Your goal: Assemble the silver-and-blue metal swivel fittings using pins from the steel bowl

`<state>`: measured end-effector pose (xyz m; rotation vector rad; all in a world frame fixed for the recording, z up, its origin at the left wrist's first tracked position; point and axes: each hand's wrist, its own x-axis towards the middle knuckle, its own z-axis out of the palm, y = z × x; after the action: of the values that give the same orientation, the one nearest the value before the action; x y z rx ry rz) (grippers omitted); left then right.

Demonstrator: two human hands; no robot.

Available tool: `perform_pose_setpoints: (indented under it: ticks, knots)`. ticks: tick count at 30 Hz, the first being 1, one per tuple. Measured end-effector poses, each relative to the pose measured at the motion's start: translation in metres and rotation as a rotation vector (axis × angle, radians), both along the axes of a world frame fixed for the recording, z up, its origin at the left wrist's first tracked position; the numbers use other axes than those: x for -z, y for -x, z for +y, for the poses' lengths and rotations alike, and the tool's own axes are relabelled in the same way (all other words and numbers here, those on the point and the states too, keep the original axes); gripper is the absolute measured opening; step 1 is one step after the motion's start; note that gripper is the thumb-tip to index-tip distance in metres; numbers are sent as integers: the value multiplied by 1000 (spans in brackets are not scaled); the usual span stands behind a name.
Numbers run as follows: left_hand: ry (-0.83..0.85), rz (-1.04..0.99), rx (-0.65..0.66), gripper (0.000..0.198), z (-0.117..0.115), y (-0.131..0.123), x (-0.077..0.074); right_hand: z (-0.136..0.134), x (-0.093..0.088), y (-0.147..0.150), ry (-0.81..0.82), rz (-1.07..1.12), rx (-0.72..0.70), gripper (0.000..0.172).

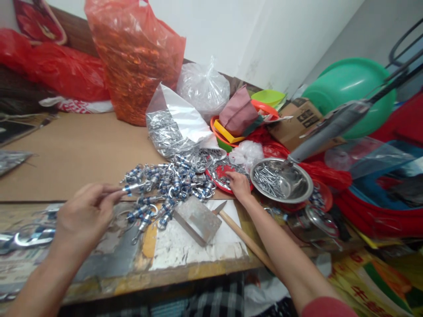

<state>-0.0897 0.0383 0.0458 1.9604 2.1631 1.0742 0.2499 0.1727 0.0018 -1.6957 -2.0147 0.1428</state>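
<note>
My left hand is closed on a blue and silver metal fitting, pinched between thumb and fingers. To its right lies a pile of similar fittings with hooks and rings. My right hand reaches over a red plate of small metal pieces; its fingertips are at the plate, and whether they grip a piece is too small to tell. A grey metal block rests on white paper in front of the pile. Beside the block is a wooden-handled tool with a pointed tip.
A steel bowl of metal pins stands right of my right hand. Behind the pile are an open bag of silver parts, a large orange bag and a clear bag. More fittings lie at the left front.
</note>
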Motion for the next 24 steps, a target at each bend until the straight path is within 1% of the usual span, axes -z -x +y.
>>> perform_pose_setpoints:
  ticks: [1, 3, 5, 7, 8, 9, 11, 12, 14, 15, 17, 20, 22, 24]
  knots:
    - [-47, -75, 50, 18, -3, -8, -2, 0, 0, -1, -17, 39, 5, 28]
    - [-120, -193, 214, 14, -9, -30, -2, -1, -4, 1, -52, 128, 21, 27]
    - [-118, -264, 398, 13, -14, -56, 4, -9, -11, 10, -77, 224, 39, 27]
    - [-47, -302, 501, 24, -19, -77, 13, -27, -20, 24, -83, 308, 37, 32]
    - [-17, -310, 525, 32, -21, -85, 18, -40, -25, 32, -65, 371, 10, 35]
    - [6, -318, 531, 38, -23, -91, 23, -55, -31, 41, -49, 426, -23, 36]
    - [27, -341, 535, 47, -27, -96, 31, -88, -39, 59, 76, 718, -202, 36]
    - [31, -356, 536, 49, -28, -96, 34, -103, -42, 67, 109, 791, -261, 33]
    - [40, -386, 537, 52, -28, -95, 38, -128, -46, 78, 119, 835, -348, 28]
    - [44, -398, 535, 52, -28, -94, 39, -137, -46, 82, 110, 831, -377, 29]
    - [47, -416, 529, 52, -28, -92, 41, -146, -45, 86, 101, 835, -422, 32]
    - [12, -431, 537, 48, -28, -92, 40, -146, -41, 85, 119, 861, -477, 38]
    - [-28, -426, 550, 39, -28, -92, 38, -145, -39, 84, 107, 843, -512, 41]
    - [-64, -421, 553, 24, -28, -93, 35, -145, -37, 83, 73, 809, -542, 41]
